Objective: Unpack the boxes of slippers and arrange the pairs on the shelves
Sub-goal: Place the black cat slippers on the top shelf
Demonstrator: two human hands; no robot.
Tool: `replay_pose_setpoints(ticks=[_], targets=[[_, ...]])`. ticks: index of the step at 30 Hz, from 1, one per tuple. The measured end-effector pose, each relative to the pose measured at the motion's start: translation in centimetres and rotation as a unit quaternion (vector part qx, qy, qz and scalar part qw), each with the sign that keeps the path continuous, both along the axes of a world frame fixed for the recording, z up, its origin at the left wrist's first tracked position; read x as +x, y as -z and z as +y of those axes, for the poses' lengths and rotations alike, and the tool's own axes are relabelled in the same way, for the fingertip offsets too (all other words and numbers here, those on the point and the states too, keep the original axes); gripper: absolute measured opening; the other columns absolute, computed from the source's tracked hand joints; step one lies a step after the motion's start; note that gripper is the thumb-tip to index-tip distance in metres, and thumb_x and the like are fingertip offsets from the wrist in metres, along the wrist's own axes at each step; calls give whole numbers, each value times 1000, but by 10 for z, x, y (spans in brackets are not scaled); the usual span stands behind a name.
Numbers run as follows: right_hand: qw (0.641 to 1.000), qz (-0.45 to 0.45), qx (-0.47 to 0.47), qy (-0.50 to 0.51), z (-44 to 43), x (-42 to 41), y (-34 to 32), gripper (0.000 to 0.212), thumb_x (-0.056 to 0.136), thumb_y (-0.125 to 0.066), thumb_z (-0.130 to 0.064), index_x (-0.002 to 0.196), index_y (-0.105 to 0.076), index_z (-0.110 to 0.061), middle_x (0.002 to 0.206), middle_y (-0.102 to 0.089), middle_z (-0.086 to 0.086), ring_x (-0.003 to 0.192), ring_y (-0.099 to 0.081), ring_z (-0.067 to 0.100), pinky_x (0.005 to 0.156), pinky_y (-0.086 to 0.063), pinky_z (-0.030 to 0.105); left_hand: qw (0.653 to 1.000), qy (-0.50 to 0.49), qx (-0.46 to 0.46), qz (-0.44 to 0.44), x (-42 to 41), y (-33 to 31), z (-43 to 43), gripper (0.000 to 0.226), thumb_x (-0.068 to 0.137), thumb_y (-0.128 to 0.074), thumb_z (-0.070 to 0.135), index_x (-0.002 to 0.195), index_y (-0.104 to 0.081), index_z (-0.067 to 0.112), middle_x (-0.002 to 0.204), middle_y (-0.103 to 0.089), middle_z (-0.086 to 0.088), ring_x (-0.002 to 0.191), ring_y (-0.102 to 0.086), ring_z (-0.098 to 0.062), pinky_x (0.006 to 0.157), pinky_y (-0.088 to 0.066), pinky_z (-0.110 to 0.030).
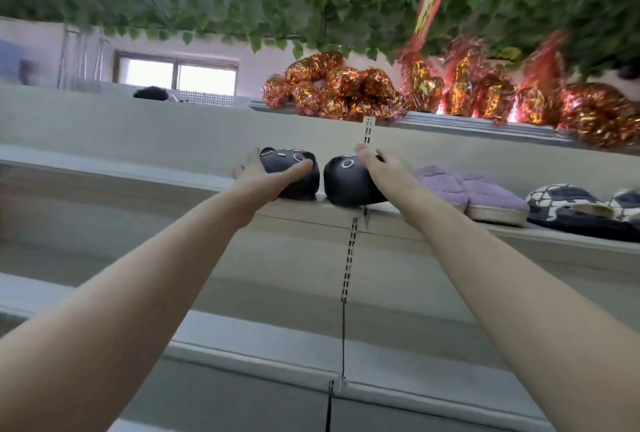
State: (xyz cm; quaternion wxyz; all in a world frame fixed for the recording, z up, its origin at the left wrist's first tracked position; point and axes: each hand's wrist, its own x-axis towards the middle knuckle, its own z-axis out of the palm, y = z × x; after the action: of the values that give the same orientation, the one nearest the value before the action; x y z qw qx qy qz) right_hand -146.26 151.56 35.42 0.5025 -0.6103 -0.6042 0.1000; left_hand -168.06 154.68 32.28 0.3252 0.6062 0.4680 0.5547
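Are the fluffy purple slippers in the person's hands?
No, the left hand and right hand hold the black slippers; the purple slippers sit untouched on the shelf.

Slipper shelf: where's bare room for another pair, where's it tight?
Free: shelf left of the left dark slipper, bare to the frame edge; the lower shelf too. Tight: right of the right dark slipper, the purple pair and black-and-white pair sit close. Narrow gap between the dark slippers, held by the left hand and right hand.
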Motion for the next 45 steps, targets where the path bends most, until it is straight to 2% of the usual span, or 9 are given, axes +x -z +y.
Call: replay_pose_setpoints(ticks=[3, 5, 8, 14, 19, 30, 33, 37, 45], targets=[[989, -139, 49, -12, -18, -8, 25, 73, 81, -64, -63, 146, -37, -40, 140, -35, 6, 131, -41, 24, 106, -34, 32, 983, -48, 78, 158, -5, 13, 11, 115, 47, -63, 77, 145, -26, 31, 140, -40, -6, 125, -45, -31, 106, -41, -48], [977, -198, 83, 10, -20, -13, 38, 66, 83, -64, -59, 143, -41, -43, 137, -32, 5, 131, -40, 27, 112, -33, 36, 976, -59, 101, 186, -4, 16, 19, 105, 63, -63, 71, 149, -21, 26, 143, -38, -11, 129, -42, -34, 109, -36, -49], [972, -207, 104, 41, -5, -18, 40, 59, 86, -59, -61, 140, -44, -41, 141, -31, 7, 133, -35, 31, 114, -30, 41, 969, -60, 128, 204, 7, 20, 29, 86, 84, -60, 58, 152, -13, 32, 148, -28, -14, 133, -37, -36, 113, -30, -48], [964, -242, 86, 64, 43, -21, 37, 72, 78, -36, -77, 138, -45, -39, 140, -42, 3, 126, -42, 33, 108, -36, 47, 939, -126, 181, 266, 31, 25, 53, 63, 92, -46, 56, 147, -22, 38, 146, -25, -17, 128, -36, -43, 110, -27, -46], [952, -291, 77, 60, 69, -7, 31, 52, 96, -43, -54, 142, -43, -31, 145, -42, 2, 132, -42, 28, 112, -32, 43, 923, -122, 152, 330, 33, 21, 68, 62, 93, -40, 52, 147, -13, 40, 146, -22, -17, 128, -34, -43, 106, -30, -47], [939, -331, 70, 67, 79, 3, 32, 56, 96, -40, -57, 147, -35, -35, 151, -35, 0, 137, -36, 28, 113, -32, 43, 907, -119, 160, 371, 32, 22, 71, 65, 94, -42, 54, 150, -10, 39, 150, -21, -18, 131, -33, -41, 105, -33, -48], [918, -382, 66, 83, 64, 9, 39, 60, 96, -37, -59, 151, -26, -38, 153, -30, 2, 138, -33, 28, 113, -32, 46, 888, -142, 233, 371, 30, 33, 58, 62, 95, -46, 46, 150, -23, 27, 149, -27, -21, 132, -32, -39, 108, -30, -44], [871, -471, 101, 103, 24, 30, 56, 60, 97, -35, -56, 152, -29, -33, 150, -33, 7, 136, -33, 30, 111, -34, 46, 821, -142, 402, 381, 35, 61, 36, 50, 91, -56, 34, 136, -49, 14, 141, -43, -19, 128, -41, -37, 108, -34, -43], [809, -560, 102, 149, -92, 93, 122, 58, 94, -36, -51, 143, -47, -22, 139, -47, 17, 126, -45, 36, 105, -39, 41, 777, -13, 473, 416, 88, 123, -26, 43, 89, -60, 30, 127, -57, 10, 128, -56, -14, 115, -51, -32, 102, -37, -36]])
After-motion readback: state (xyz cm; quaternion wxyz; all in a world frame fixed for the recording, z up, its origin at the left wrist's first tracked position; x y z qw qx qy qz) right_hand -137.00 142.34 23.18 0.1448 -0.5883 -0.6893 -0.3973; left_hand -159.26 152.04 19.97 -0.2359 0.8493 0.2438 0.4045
